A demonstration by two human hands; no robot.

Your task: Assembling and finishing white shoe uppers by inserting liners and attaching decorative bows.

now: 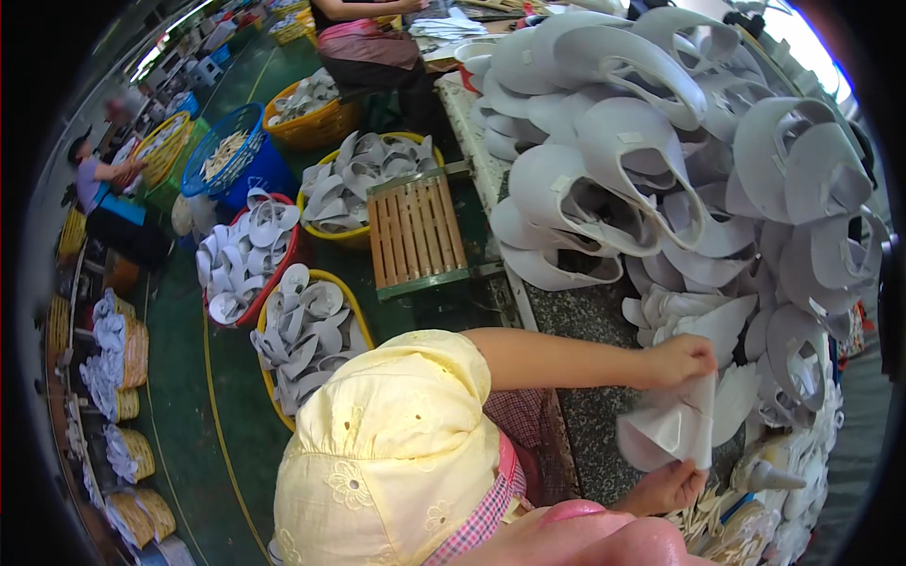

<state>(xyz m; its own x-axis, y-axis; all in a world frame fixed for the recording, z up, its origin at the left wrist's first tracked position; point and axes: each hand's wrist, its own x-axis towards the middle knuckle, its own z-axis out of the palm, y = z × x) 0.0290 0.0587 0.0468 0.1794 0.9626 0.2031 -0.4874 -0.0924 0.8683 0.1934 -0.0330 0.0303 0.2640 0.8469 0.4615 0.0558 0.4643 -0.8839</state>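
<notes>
A white curved sheet piece (664, 424), thin and folded or bent over, is stretched between my two hands above the dark speckled worktop (604, 439). My left hand (687, 361) is closed, pinching its upper corner. At its lower edge my right hand (672, 485) pinches it between thumb and fingers. Just beyond my left hand lies a stack of flat white leaf-shaped pieces (698, 321). Behind it rises a large heap of white curved shells with oval openings (604, 170). Part of the right forearm is hidden.
A slatted wooden stool (417, 231) stands left of the worktop. Beyond it, baskets of white pieces, one yellow (269, 385) and one red (300, 253), sit on the green floor. Thin pale strips (727, 528) lie near my right hand. Co-workers (377, 57) are farther off.
</notes>
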